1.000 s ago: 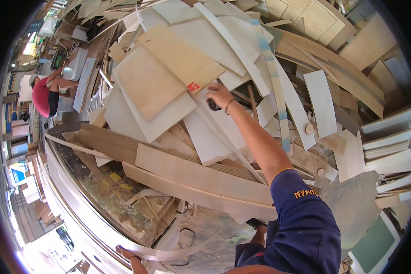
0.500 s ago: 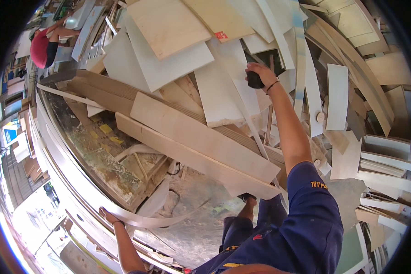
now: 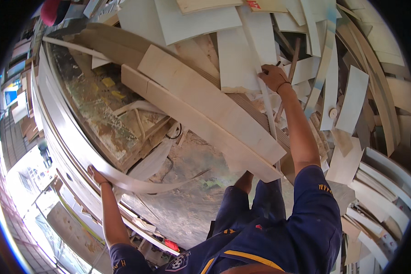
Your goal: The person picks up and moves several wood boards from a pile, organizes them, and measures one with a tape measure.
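My left hand [image 3: 95, 175] is at the edge of a long white board [image 3: 80, 148] on the left, its fingers closed over that edge. My right arm reaches out over a heap of sheet offcuts. The right hand [image 3: 275, 78] is closed beside a narrow pale strip [image 3: 268, 105], and a small dark tip [image 3: 279, 64] shows past its fingers. Most of what it holds is hidden. Just left of the strip lie a white panel [image 3: 239, 59] with a broken lower edge and a wide pale plywood board [image 3: 210, 98]. A narrower plywood board [image 3: 192, 118] lies along its near side.
A stained work surface [image 3: 96, 105] with yellow scraps stands at the left. Stacked offcuts [image 3: 383, 182] and a small wooden disc [image 3: 333, 113] lie at the right. Scuffed floor [image 3: 187, 214] shows by my legs. Part of a person in red [image 3: 55, 11] appears far left.
The view has shifted, so the boards appear higher. A rounded black object showed in my right hand before; now only a dark tip is visible. My left hand stays at the white board.
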Demonstrator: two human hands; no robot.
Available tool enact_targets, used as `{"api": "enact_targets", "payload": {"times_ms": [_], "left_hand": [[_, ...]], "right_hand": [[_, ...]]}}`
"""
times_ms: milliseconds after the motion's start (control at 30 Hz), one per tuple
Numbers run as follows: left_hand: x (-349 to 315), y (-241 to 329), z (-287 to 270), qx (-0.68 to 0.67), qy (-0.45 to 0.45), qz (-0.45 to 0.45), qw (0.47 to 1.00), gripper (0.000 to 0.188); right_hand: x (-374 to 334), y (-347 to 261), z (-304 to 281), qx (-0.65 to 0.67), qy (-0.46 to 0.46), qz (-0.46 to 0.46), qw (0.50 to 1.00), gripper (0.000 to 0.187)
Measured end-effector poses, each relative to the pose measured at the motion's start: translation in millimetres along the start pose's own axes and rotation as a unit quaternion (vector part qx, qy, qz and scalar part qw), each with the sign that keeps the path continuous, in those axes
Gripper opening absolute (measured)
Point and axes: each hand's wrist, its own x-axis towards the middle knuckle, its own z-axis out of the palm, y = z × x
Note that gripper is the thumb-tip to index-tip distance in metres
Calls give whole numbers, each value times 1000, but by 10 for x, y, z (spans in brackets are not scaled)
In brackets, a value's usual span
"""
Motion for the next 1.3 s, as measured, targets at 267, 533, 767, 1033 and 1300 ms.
{"api": "enact_targets", "payload": {"times_ms": [267,533,767,1033,1300], "left_hand": [[-90,86,101,-25,10,4,1000,43],[-2,33,122,-50,-3,-26,998,39],[91,-24,81,-65,-10,-33,997,41],[-64,60,263,-63,-16,-19,998,42],[161,-218,211,-124,28,11,992,42]], "right_hand": [[-765,-17,134,54,29,39,997,37],[-1589,-123,711,83,-213,-20,973,41],[-1653,-108,862,147,-220,-99,959,48],[-446,809,-75,495,26,221,840,47],[-174,575,-357,315,-253,266,875,26]]}}
